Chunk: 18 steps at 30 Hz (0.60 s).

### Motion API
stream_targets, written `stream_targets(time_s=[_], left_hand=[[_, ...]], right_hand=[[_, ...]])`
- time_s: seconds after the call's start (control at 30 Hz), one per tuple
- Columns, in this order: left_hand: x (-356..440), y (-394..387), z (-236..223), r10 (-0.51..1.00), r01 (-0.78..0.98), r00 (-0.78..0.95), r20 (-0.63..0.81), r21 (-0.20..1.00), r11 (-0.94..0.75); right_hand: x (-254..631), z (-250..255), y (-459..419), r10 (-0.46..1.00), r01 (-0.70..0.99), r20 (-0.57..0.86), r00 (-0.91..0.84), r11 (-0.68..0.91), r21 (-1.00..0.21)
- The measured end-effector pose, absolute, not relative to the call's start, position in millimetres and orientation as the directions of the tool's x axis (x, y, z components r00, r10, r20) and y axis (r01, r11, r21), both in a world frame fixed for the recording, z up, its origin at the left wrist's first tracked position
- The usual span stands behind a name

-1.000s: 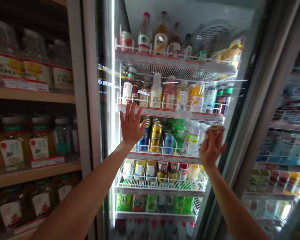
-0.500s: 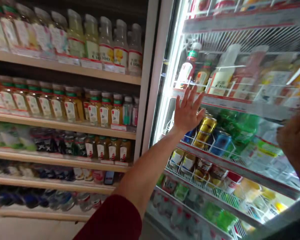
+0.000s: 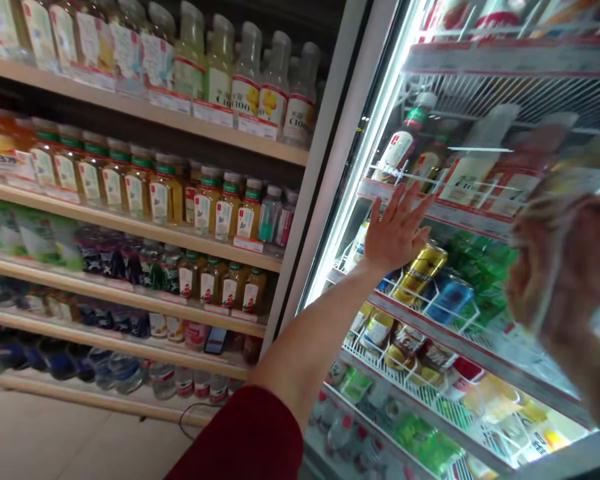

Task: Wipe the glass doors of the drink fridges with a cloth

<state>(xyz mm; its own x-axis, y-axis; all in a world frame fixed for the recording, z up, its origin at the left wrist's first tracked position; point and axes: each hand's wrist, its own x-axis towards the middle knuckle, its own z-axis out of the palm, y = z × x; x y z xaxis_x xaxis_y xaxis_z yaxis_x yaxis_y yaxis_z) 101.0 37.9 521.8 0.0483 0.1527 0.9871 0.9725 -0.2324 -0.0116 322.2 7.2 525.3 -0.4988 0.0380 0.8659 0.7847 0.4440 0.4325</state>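
Note:
My left hand is stretched out with its fingers spread, holding nothing. It appears in front of the drinks cooler, over the shelf rail. Whether it touches anything, I cannot tell. A bottle with a dark red drink stands just above its fingertips, and a gold can lies right below it. At the right side my right hand is raised and smeared by motion, with a pale line running along it. Its fingers are too blurred to read. Near it are green bottles and a blue can.
Wooden shelves on the left carry rows of bottled drinks, such as juice bottles. A grey frame separates them from the lit cooler. A phone-like device leans on a lower shelf. Pale floor shows at bottom left.
The view has tilted and shifted, with the shelves now slanting more. My right hand has come further into view, moving left. My left hand stays spread before the cooler.

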Motion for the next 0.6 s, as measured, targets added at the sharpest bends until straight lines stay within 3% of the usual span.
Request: stream_targets(time_s=[0.1, 0.17, 0.27, 0.33, 0.4, 0.5, 0.57, 0.6], left_hand=[[100, 39, 522, 0.144, 0.963, 0.057, 0.988, -0.017, -0.268], [99, 41, 521, 0.124, 0.953, 0.064, 0.990, -0.023, -0.303], [91, 44, 513, 0.110, 0.933, 0.104, 0.989, -0.059, -0.354], [81, 45, 500, 0.112, 0.931, 0.108, 0.988, -0.061, -0.360], [66, 42, 483, 0.133, 0.942, 0.053, 0.990, -0.006, -0.336], [45, 31, 455, 0.218, 0.955, -0.030, 0.975, 0.093, -0.283], [36, 22, 439, 0.289, 0.959, -0.046, 0.956, 0.124, -0.257], [35, 17, 433, 0.318, 0.960, -0.051, 0.947, 0.134, -0.245]], right_hand=[[311, 498, 6, 0.140, 0.713, 0.728, -0.671, 0.393, 0.581], [310, 512, 10, 0.151, 0.701, 0.702, -0.696, 0.354, 0.619], [313, 563, 14, 0.046, 0.880, 0.903, -0.428, 0.247, 0.405], [311, 579, 14, 0.010, 0.921, 0.945, -0.327, 0.226, 0.316], [301, 561, 12, 0.044, 0.870, 0.890, -0.453, 0.238, 0.431], [283, 504, 10, 0.132, 0.646, 0.645, -0.753, 0.336, 0.686], [279, 485, 9, 0.123, 0.529, 0.527, -0.841, 0.396, 0.751], [280, 487, 10, 0.119, 0.537, 0.540, -0.834, 0.401, 0.742]])
